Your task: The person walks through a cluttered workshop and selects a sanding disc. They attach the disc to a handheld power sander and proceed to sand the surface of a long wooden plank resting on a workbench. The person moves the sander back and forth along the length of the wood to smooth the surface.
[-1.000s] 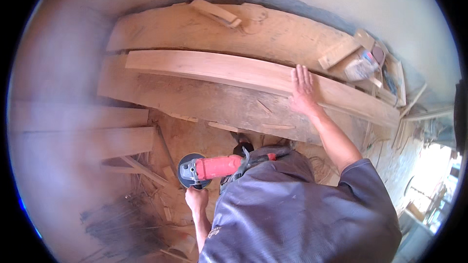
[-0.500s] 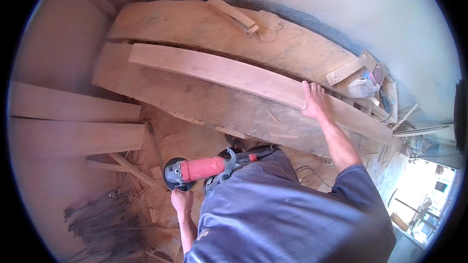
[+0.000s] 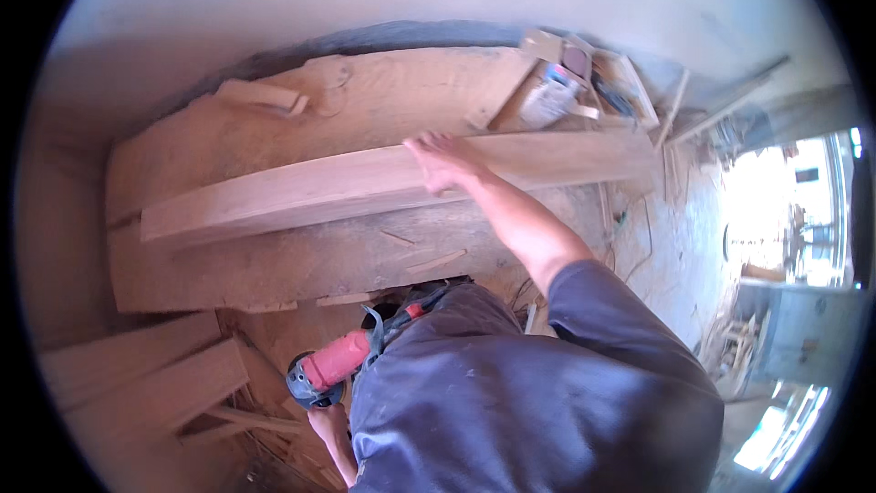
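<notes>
A long pale wooden plank [image 3: 338, 184] lies lengthwise on the dusty workbench [image 3: 219, 278]. My right hand [image 3: 444, 162] grips it near the middle, the fingers over its far edge and the thumb at the near side. Low at the left, my left hand [image 3: 327, 420] is closed round the side handle of a red angle grinder [image 3: 338, 358]. The grinder hangs beside my body, away from the plank, with its round disc partly hidden under the grey head. The handle is mostly covered by my fingers.
Offcuts [image 3: 260, 96] lie at the bench's back left. An open wooden box [image 3: 630, 82] with a plastic bag [image 3: 547, 102] and tools stands at the back right. Boards [image 3: 173, 393] are stacked at lower left. Thin strips [image 3: 671, 110] lean beyond the bench's right end, near a bright opening.
My view has swung to the right, so the bench and plank sit further left and more level. My right hand remains on the plank; the grinder is still in my left.
</notes>
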A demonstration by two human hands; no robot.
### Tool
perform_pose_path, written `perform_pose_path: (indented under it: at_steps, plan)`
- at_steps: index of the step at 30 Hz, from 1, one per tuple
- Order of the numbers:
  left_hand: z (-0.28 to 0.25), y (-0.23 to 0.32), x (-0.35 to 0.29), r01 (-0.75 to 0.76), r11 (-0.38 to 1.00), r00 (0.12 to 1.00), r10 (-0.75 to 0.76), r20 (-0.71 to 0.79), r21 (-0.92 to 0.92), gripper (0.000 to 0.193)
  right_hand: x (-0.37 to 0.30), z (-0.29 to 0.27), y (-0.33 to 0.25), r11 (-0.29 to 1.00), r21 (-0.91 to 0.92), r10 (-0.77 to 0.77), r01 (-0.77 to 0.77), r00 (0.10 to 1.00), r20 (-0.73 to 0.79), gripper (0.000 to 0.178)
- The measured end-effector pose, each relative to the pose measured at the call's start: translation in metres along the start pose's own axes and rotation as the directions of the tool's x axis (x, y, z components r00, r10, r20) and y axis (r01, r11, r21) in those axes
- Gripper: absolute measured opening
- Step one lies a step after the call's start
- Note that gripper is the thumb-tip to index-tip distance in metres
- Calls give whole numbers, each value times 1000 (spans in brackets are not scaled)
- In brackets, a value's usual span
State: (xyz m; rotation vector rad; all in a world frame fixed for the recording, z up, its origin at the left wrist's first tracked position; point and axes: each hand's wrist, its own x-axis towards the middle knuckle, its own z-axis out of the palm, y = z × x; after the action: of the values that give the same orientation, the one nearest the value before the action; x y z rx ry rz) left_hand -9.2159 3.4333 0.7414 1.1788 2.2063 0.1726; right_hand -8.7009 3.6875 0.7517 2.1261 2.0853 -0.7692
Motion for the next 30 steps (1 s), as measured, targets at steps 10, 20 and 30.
perform_pose_path:
  at_steps: [10, 20, 30]
  plan:
    - [21, 32, -40, -189, 965, 982, 183, 50, 179, 17, 6, -2, 32, 986, 114, -105, 125, 980, -169, 95]
    - [42, -3, -84, -43, 982, 997, 30, 70, 184, 18, 62, 25, 63, 972, 138, -166, 189, 972, -164, 89]
    - [11, -70, -33, -13, 984, 998, 1, 67, 180, 19, 66, 3, 35, 983, 22, 184, -183, 978, -100, 68]
